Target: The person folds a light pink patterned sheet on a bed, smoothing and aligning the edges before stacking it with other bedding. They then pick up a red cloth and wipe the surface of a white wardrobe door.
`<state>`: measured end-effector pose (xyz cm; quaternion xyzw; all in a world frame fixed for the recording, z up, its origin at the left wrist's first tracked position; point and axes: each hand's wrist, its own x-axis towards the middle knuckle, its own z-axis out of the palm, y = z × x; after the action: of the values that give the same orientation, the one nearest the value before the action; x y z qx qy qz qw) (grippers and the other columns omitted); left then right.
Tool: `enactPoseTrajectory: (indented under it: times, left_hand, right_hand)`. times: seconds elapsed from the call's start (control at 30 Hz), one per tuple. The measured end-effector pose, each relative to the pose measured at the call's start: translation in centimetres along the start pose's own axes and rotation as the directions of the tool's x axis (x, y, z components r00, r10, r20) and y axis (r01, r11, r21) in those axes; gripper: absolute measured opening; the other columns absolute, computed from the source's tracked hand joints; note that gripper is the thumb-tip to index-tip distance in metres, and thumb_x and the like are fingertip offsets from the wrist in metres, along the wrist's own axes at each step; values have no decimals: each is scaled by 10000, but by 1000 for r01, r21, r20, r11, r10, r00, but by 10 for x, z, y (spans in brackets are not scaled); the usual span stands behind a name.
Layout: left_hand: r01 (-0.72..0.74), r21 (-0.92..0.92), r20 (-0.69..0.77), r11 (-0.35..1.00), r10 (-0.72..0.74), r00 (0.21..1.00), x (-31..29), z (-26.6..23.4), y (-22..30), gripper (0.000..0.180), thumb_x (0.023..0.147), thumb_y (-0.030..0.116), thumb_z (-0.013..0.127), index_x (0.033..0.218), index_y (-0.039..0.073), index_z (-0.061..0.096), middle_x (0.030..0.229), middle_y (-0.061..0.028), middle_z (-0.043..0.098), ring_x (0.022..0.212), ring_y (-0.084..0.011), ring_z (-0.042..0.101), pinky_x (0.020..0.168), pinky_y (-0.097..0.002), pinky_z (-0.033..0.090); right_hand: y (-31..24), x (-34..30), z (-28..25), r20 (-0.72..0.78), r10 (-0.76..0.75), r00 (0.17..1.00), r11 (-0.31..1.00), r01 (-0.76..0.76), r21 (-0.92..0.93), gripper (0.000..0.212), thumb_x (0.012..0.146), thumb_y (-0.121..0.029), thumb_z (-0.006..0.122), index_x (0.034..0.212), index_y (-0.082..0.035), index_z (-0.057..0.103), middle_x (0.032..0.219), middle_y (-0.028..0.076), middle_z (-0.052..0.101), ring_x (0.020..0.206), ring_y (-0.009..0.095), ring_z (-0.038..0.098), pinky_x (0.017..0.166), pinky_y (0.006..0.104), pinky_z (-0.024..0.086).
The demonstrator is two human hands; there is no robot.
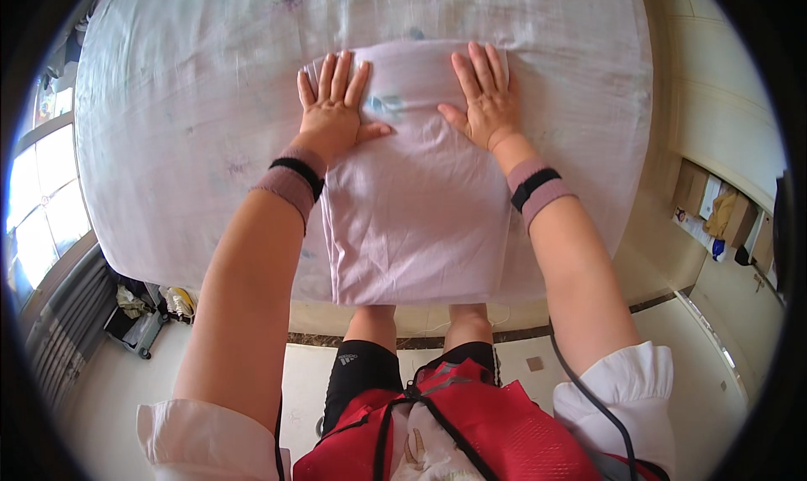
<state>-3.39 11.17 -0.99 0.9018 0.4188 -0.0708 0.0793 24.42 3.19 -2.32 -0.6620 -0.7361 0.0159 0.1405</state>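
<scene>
A pale pink cloth (420, 204), folded into a flat rectangle, lies on the bed (193, 136) in front of me. Its near end reaches the bed's front edge, and a small blue-green print shows near the far end. My left hand (334, 107) lies flat on the far left corner, fingers spread and pointing away from me. On the far right corner my right hand (487, 103) presses down the same way, with its thumb turned inward. Neither hand grips the fabric.
The bed's flower-printed sheet spreads beyond the cloth on both sides. A window (46, 183) and a radiator (67, 321) are at the left, with an open grey case (139, 330) on the floor. Pale cabinets with an open shelf (719, 208) stand at the right.
</scene>
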Motion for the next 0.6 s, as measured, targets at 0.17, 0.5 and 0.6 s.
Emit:
enactPoseTrajectory:
  times: [0.17, 0.5, 0.6]
  left_hand:
    - [43, 23, -127, 999, -40, 991, -4, -25, 23, 1138, 768, 798, 556, 1613, 165, 131, 1674, -135, 86, 1548, -338, 17, 1191, -636, 5]
    - [-25, -239, 31, 971, 33, 999, -209, 32, 96, 1090, 673, 808, 586, 1503, 127, 397, 1611, -231, 229, 1499, -430, 173, 1186, -655, 70]
    - [16, -167, 32, 986, -11, 999, -201, 39, 103, 1048, 688, 805, 590, 1513, 188, 398, 1639, -165, 198, 1522, -373, 131, 1212, -616, 30]
  right_hand:
    - [-15, -20, -11, 55, 141, 989, 986, -135, -102, 881, 877, -717, 503, 1585, -264, 241, 1670, 69, 134, 1527, 347, 118, 1136, 644, 215]
    - [-112, -233, -51, 254, 100, 962, 990, -123, 76, 1038, 708, -696, 696, 1560, -252, 303, 1668, 68, 145, 1533, 338, 99, 1075, 790, 156]
    - [-111, -231, -45, 204, 96, 974, 993, -108, 47, 1046, 692, -673, 725, 1556, -253, 310, 1667, 48, 135, 1534, 320, 92, 1067, 804, 157]
